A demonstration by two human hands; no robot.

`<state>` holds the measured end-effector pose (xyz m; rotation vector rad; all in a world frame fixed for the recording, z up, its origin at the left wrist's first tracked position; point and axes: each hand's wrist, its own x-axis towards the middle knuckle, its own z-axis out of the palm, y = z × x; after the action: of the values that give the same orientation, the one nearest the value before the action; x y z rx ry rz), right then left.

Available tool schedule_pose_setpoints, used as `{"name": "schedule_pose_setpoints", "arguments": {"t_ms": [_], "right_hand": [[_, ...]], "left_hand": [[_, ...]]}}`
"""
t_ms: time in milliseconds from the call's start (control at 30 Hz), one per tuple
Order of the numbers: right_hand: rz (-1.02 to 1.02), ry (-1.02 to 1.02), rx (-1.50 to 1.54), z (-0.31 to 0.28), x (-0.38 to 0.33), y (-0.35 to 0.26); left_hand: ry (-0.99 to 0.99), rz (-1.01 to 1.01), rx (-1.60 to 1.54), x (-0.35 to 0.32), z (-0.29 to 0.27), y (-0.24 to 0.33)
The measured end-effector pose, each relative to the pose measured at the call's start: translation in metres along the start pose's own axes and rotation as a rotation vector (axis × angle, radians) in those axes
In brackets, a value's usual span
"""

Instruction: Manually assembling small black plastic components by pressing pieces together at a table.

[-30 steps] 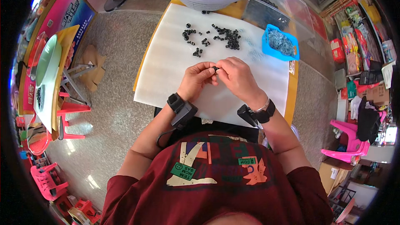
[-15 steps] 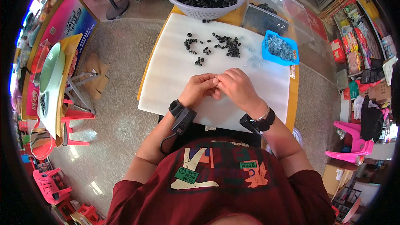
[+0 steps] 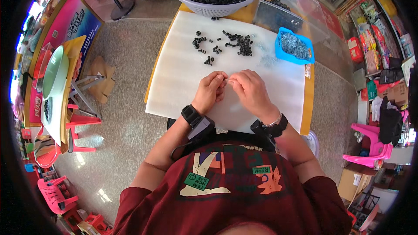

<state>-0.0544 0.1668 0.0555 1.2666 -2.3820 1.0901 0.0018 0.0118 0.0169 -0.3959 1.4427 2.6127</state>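
Note:
Above the near part of a white sheet (image 3: 174, 78), my left hand (image 3: 210, 91) and my right hand (image 3: 250, 92) face each other with fingertips pinched. What lies between their fingers is too small to name. Just beyond them, small black ring-like parts (image 3: 244, 47) are scattered in loose clusters, with one little group (image 3: 209, 61) closest to my left hand. To the right, a blue plastic basket (image 3: 297, 60) holds many small shiny, clear-looking pieces (image 3: 294, 45).
A grey colander (image 3: 213, 9) heaped with black parts stands at the table's far edge. Beside it is a clear bin (image 3: 278, 16) with more dark parts. A side table with a green basin (image 3: 54, 72) is at left; a pink chair (image 3: 370, 146) is at right.
My hands have drawn slightly apart at the fingertips. The left hand has turned more upright, its fingers curled tighter. The parts on the sheet look the same.

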Motion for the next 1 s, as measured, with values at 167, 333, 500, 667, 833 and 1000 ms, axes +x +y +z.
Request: {"name": "schedule_pose_setpoints", "arguments": {"t_ms": [167,333,500,667,833,1000], "right_hand": [[0.008,-0.007,0.0,-0.001,0.009,-0.002],[-0.038,-0.18,-0.02,-0.002,0.011,0.001],[-0.02,-0.261,0.009,-0.014,0.024,0.015],[0.242,0.144,0.084,-0.055,0.081,0.044],[0.272,0.541,-0.296,-0.091,0.134,0.096],[0.014,0.212,-0.166,-0.034,0.124,0.076]], "left_hand": [[-0.08,0.093,0.105,0.006,-0.001,-0.003],[-0.09,0.121,0.057,-0.001,0.0,-0.001],[-0.195,0.062,-0.048,-0.001,-0.005,-0.001],[-0.169,0.068,-0.113,-0.002,-0.005,0.002],[-0.164,0.036,-0.169,0.001,-0.009,0.003],[-0.178,0.005,-0.21,0.003,-0.009,0.006]]}}
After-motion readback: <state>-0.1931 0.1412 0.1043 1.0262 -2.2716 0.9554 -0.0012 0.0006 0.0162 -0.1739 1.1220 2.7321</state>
